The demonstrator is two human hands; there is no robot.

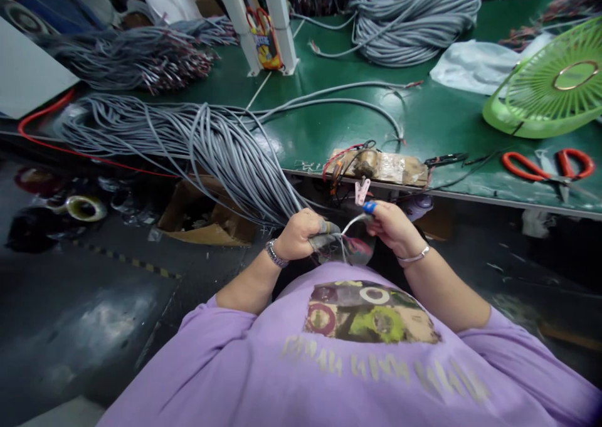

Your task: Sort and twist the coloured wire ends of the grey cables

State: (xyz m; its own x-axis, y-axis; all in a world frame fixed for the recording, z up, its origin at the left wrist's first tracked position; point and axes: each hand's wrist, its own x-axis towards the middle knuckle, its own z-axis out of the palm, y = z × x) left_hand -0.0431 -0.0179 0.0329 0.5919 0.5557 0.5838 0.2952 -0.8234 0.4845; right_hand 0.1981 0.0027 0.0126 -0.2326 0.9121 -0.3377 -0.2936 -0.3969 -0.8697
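Note:
My left hand [301,234], with grey coverings on its fingers, is closed around a grey cable near its end. My right hand [394,227], with blue tape on a finger, pinches a pale strand [353,222] that comes out of that cable end. Both hands are close together in front of my body, just below the table's edge. From the left hand, a large bundle of grey cables [226,145] runs up onto the green table. A pink clothes peg [362,191] stands just above the right hand, beside a taped wooden block with wires [395,167].
Red-handled scissors [548,168] and a green fan [555,82] are on the right. Behind stand a coiled grey cable [414,19], more cut cables [136,57] and a white post [285,26]. A cardboard box [207,214] sits below the table on the left.

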